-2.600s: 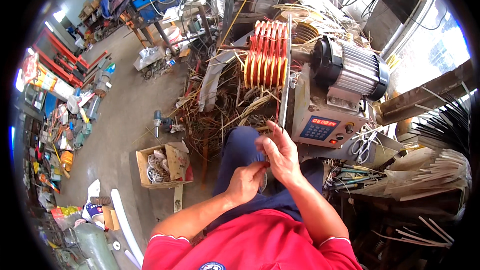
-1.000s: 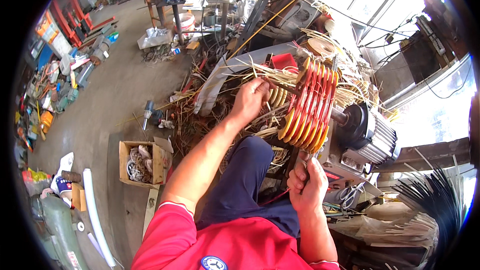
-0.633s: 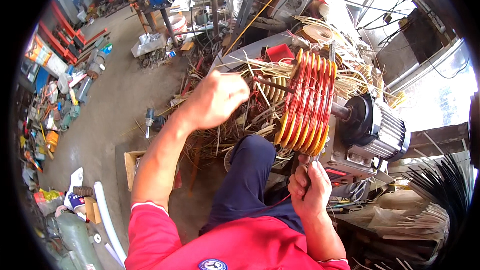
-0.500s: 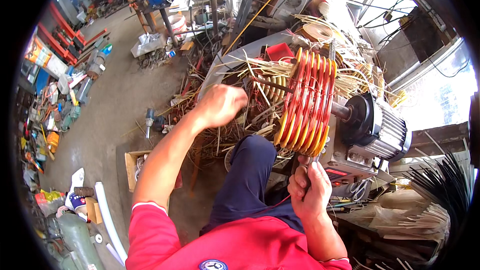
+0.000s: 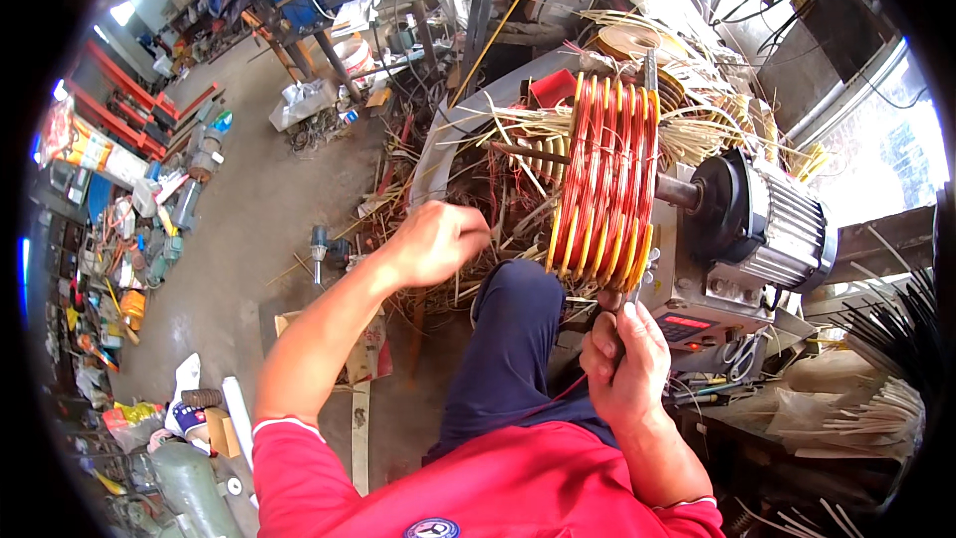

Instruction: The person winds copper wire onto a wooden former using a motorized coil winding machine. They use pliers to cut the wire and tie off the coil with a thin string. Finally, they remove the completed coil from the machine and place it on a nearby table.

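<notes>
- On the shaft (image 5: 680, 190) sticking out from the left end of the motor (image 5: 782, 219), a yellow spool (image 5: 599, 257) is carrying red wire (image 5: 607, 154), wound in several bands side by side.
- Along the spool's right edge, a flat metal bar (image 5: 651, 80) is running from top to bottom.
- At the spool's lower right edge, the right hand (image 5: 629, 349) is grasping the bar's lower end, thumb on top and fingers curling under; a thin red strand (image 5: 570, 392) is trailing below it across the dark trousers (image 5: 518, 339).
- Left of the spool and apart from it, the left hand (image 5: 435, 239) is hanging in the air, blurred, its fingers bending; whether it is holding anything, I cannot tell.
- From the spool's left side, a brown rod (image 5: 526, 152) is pointing outward.
- Under the motor, a grey control box (image 5: 749, 317) is glowing with a red display (image 5: 687, 323) on its front.
- Near the box's lower right corner, scissors (image 5: 739, 354) are lying.
- Behind the spool, pale strips (image 5: 702, 136) are spreading in a heap.
- On the floor (image 5: 239, 239), a cardboard box (image 5: 370, 351) is sitting, partly hidden by the left forearm.
</notes>
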{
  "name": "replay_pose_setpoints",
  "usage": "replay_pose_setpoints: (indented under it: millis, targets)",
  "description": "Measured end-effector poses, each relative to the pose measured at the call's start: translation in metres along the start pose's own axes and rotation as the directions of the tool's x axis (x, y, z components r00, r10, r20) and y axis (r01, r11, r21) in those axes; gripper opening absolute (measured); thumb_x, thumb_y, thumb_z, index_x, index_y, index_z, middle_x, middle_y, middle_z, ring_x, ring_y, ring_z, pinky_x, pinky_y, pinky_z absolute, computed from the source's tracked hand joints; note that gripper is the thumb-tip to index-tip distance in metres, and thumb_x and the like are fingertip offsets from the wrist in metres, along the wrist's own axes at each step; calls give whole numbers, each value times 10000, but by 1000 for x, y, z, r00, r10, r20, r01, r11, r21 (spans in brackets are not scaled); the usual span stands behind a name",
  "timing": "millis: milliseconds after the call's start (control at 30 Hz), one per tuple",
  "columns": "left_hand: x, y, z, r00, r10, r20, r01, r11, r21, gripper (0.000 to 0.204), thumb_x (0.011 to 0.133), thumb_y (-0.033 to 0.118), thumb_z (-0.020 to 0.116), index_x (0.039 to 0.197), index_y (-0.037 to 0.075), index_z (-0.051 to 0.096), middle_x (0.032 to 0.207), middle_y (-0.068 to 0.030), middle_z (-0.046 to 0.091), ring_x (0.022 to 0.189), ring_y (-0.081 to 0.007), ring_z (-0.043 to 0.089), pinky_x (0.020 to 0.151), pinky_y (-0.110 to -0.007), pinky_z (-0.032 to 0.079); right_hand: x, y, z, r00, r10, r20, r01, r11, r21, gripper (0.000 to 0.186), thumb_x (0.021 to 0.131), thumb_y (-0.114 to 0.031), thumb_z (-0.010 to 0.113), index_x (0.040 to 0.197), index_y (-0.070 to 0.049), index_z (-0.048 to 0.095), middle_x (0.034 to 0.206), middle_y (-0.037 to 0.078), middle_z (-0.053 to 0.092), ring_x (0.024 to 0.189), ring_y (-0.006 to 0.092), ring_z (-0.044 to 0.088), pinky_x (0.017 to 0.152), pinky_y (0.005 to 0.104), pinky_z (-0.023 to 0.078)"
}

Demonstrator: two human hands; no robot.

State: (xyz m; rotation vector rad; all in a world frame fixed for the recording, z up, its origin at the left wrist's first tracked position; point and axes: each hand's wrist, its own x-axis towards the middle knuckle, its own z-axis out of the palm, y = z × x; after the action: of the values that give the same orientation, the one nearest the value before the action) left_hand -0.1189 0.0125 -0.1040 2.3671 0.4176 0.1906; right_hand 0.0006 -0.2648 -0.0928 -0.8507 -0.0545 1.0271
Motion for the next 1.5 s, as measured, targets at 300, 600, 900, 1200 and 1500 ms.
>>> replay_pose_setpoints:
  millis: [300,600,900,1200,1500]
  targets:
    - [84,8,-124,740,-152,-655,-22,968,-249,139,954,156,639,921,27,680,672,-24,647,606,-116,614,628,-280,507,-2,0,-1,1000,18,-3,-18,1000,14,277,1035,-246,551,1179,-10,562,669,19,436,528,122,405,481,252,319]
    - [-93,187,-18,681,719,138,-650,681,-338,96,861,84,721,910,2,710,736,-83,680,632,-202,662,749,-393,556,-30,50,-33,945,-28,325,-36,981,191,572,1003,-428,572,1341,21,462,784,60,571,567,121,453,487,241,341]
    - [-129,92,104,806,487,336,-345,848,-402,214,895,155,725,1062,20,720,940,-100,700,901,-266,677,842,-374,534,-37,61,-32,959,-38,280,113,960,-256,237,1058,-224,560,1129,-14,644,704,0,597,579,45,485,520,225,387]
    - [-64,131,111,964,-260,51,155,399,-904,402,1050,303,559,1298,-12,527,942,-76,598,728,-125,565,625,-254,479,-38,101,-52,731,-353,584,660,148,-737,122,946,-104,608,1028,-29,558,735,172,638,645,398,648,552,473,516]
    - [-154,61,185,870,-344,-354,156,872,-465,259,1076,219,508,1011,2,633,625,52,432,518,-20,364,461,-207,286,-8,45,-87,957,-257,138,279,672,-686,270,982,-137,615,1186,38,620,1075,153,690,1006,244,666,912,349,519]
